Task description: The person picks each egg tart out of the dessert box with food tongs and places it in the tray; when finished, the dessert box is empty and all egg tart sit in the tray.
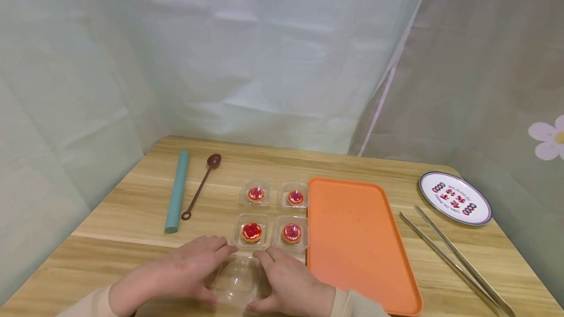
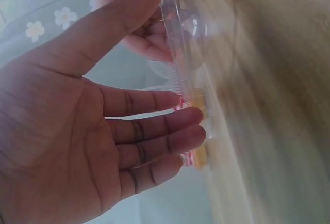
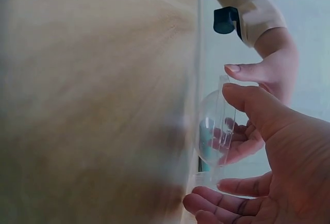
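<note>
An unfilled clear plastic container [image 1: 238,280] with a rounded bulge is at the table's near edge. My left hand [image 1: 182,268] is at its left side, thumb near the front corner and fingers extended past the back corner. On the other side my right hand [image 1: 293,283] has its thumb and fingertips at the right corners. In the left wrist view, the left thumb meets the rim of the container [image 2: 183,33]. The right wrist view shows the right thumb against the rim, the bulge facing the table. Firm contact of the other fingers cannot be told.
Several clear containers hold red-topped tarts [image 1: 251,232] just beyond the hands. An orange tray [image 1: 357,238] lies right of them, then metal tongs [image 1: 458,260] and a patterned plate [image 1: 455,197]. A teal rod [image 1: 177,192] and brown spoon [image 1: 214,161] lie on the left.
</note>
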{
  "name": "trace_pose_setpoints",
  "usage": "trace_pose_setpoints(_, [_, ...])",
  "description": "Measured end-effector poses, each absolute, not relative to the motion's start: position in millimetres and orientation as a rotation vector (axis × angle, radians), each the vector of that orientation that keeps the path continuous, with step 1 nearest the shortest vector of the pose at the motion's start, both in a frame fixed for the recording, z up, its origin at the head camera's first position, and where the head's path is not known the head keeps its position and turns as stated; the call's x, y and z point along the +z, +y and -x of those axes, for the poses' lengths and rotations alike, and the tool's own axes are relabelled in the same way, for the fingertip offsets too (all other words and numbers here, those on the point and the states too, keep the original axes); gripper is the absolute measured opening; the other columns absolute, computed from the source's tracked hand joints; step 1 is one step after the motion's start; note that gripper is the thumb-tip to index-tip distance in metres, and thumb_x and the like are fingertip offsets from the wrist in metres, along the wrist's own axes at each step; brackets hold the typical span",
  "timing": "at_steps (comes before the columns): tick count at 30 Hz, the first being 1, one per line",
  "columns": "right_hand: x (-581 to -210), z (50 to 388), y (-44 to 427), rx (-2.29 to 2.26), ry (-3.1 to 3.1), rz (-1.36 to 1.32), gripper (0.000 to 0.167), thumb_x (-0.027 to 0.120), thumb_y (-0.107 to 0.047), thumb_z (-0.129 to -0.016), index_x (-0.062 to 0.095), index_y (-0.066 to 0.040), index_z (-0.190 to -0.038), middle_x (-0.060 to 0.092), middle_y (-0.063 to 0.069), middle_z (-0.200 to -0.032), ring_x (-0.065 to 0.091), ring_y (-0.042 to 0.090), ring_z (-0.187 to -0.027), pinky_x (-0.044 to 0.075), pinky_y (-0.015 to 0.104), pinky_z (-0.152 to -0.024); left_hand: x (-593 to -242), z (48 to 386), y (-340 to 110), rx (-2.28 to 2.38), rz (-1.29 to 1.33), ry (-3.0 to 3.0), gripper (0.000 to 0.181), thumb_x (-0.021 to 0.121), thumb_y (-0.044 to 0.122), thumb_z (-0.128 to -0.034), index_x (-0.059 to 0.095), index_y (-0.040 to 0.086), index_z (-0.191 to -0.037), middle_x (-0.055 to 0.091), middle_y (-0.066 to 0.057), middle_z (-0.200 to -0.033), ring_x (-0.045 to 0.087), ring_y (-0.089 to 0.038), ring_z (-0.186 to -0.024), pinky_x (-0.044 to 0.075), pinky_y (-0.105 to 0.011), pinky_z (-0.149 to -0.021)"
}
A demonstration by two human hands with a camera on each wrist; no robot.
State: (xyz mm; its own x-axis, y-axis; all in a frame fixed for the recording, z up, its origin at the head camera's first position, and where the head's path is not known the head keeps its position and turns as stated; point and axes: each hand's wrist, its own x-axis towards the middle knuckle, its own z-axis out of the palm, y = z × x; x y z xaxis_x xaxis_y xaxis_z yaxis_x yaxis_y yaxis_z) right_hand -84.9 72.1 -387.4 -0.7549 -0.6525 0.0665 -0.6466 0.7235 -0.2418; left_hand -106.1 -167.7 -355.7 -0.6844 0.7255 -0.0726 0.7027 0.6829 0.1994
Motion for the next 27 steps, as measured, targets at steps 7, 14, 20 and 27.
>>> trace_pose_setpoints(7, [-381.2, 82.6, 74.2, -0.399, 2.931, 1.078, 0.086, 0.073, -0.062, -0.072, 0.046, -0.011, -0.136, 0.057, -0.003, -0.116, 0.056, 0.007, -0.100, 0.052, 0.023, -0.089, -346.8, 103.8, -168.0, 0.251, -1.144, 2.806, 0.086, 0.082, 0.055, -0.0610, 0.055, 0.011, -0.129, 0.055, 0.008, -0.111, 0.052, -0.011, -0.100, 0.051, -0.035, -0.089])
trace_pose_setpoints(14, [-364.4, 85.4, 89.0, -0.425, 2.991, 1.090, 0.081, 0.072, -0.060, -0.075, 0.048, -0.010, -0.134, 0.058, -0.002, -0.115, 0.057, 0.010, -0.101, 0.054, 0.024, -0.085, -342.1, 112.0, -157.8, 0.353, -1.223, 2.831, 0.080, 0.079, 0.056, -0.0670, 0.056, 0.008, -0.127, 0.056, 0.003, -0.113, 0.052, -0.011, -0.101, 0.051, -0.033, -0.088])
trace_pose_setpoints(20, [-348.9, 90.5, 102.5, -0.442, 3.060, 1.070, 0.077, 0.074, -0.056, -0.075, 0.050, -0.012, -0.133, 0.056, -0.001, -0.116, 0.056, 0.013, -0.104, 0.056, 0.027, -0.081, -340.5, 124.3, -148.9, 0.514, -1.228, 2.853, 0.076, 0.082, 0.043, -0.0707, 0.053, 0.007, -0.131, 0.055, -0.003, -0.122, 0.055, -0.019, -0.111, 0.052, -0.038, -0.094])
trace_pose_setpoints(27, [-337.8, 105.9, 112.4, -0.505, 3.102, 1.137, 0.068, 0.078, -0.046, -0.074, 0.054, -0.011, -0.127, 0.060, 0.000, -0.115, 0.061, 0.013, -0.096, 0.055, 0.030, -0.082, -345.1, 143.1, -142.7, 0.663, -1.187, 2.848, 0.073, 0.082, 0.038, -0.0728, 0.052, 0.008, -0.133, 0.055, -0.007, -0.129, 0.054, -0.025, -0.119, 0.049, -0.045, -0.099])
